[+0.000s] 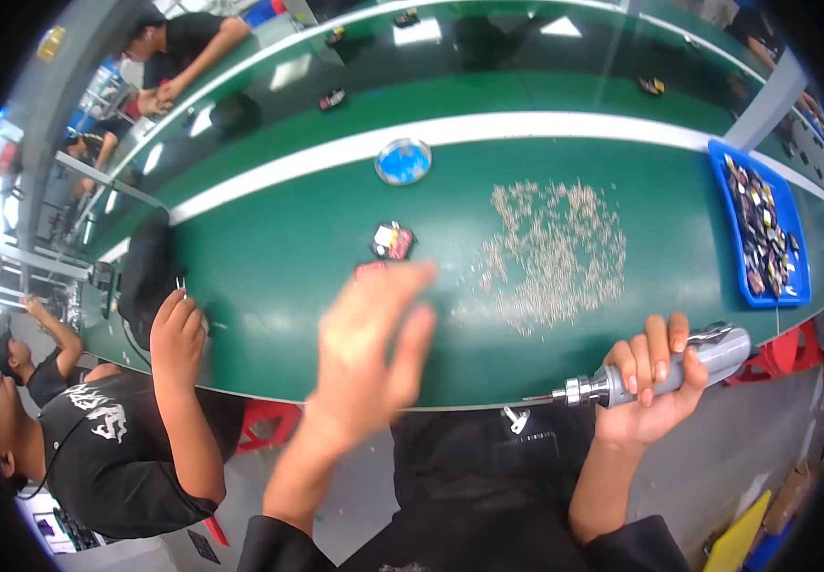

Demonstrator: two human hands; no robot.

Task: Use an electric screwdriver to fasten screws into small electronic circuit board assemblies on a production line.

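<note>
My right hand (pixel 650 367) is wrapped round a grey electric screwdriver (pixel 720 351), held level at the table's near edge with its bit pointing left. My left hand (pixel 369 348), blurred by motion, hovers over the table with its thumb apart from the stretched fingers; I see nothing held between them. Just beyond its fingertips lies a small black-and-red part (pixel 393 240) with a white-and-yellow patch. A second reddish part (pixel 370 270) is mostly hidden behind that hand. To the right of them, many tiny screw-like metal pieces (pixel 555 257) are spread over the green table (pixel 278 315).
A round dish (pixel 403 162) with blue inside stands at the back of the table. On the right, a blue tray (pixel 801 286) holds several black-and-red parts. A co-worker (pixel 116 439) sits close on my left. Beyond a white rail (pixel 545 124), more parts lie on a green surface.
</note>
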